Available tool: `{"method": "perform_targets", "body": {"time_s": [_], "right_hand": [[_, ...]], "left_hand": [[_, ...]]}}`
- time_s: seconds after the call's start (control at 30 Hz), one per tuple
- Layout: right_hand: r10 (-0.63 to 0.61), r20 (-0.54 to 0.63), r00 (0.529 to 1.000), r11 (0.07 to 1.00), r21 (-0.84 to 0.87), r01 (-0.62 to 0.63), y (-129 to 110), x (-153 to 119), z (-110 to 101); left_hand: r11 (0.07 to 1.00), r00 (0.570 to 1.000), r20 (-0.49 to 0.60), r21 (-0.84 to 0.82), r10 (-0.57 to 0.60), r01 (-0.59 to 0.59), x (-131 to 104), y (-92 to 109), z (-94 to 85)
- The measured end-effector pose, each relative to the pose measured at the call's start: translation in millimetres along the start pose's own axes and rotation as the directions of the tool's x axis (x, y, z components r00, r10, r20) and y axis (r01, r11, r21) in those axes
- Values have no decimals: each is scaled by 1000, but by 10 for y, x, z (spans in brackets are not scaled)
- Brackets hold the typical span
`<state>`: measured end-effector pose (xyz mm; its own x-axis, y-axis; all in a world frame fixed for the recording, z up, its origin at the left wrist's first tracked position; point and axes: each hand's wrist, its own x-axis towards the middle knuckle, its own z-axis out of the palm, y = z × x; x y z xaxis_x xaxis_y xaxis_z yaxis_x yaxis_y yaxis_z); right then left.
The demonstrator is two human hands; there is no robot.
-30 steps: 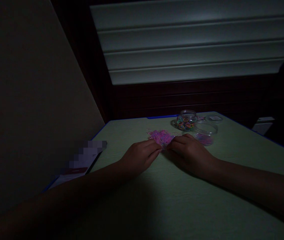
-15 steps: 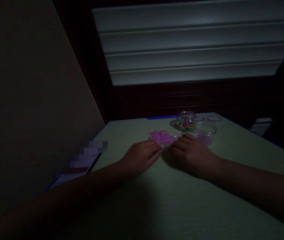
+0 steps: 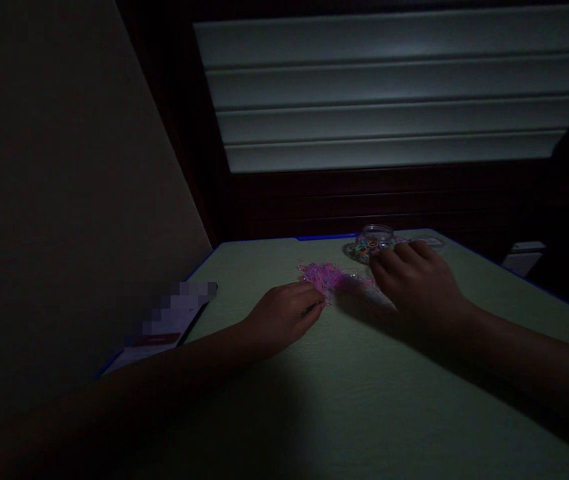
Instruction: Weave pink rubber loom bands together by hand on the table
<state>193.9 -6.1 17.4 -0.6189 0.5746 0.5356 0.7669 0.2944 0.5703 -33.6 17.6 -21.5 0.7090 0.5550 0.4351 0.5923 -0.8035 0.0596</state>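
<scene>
A loose pile of thin pink and purple pieces lies on the pale green table. At its near left edge is my left hand, thumb and fingers pinched together; whatever is between the fingertips is too small to make out. My right hand is raised to the right of the pile, its fingers curled and their tips hidden. It covers the spot of a clear round container. Just behind it stands a clear jar of colourful rings.
A clear round lid lies at the back right of the table. Papers are at the left edge. A white object stands beyond the right edge. Behind the table is a slatted panel.
My right hand has moved right and up from the pile, now hiding the clear container. My left hand has stayed nearly still, pinched at the pile's edge.
</scene>
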Motion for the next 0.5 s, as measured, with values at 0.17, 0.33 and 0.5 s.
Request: {"method": "perform_targets", "body": {"time_s": [0.17, 0.33, 0.5], "right_hand": [[199, 65, 978, 980, -30, -197, 253, 3, 21], [282, 65, 957, 957, -90, -276, 354, -14, 52], [265, 89, 960, 963, -72, -259, 308, -9, 50]], "left_hand": [[1000, 1000, -9, 0, 5, -5, -3, -13, 14], [1000, 1000, -23, -3, 8, -8, -6, -20, 28], [1000, 1000, -5, 11, 7, -7, -3, -18, 25]]}}
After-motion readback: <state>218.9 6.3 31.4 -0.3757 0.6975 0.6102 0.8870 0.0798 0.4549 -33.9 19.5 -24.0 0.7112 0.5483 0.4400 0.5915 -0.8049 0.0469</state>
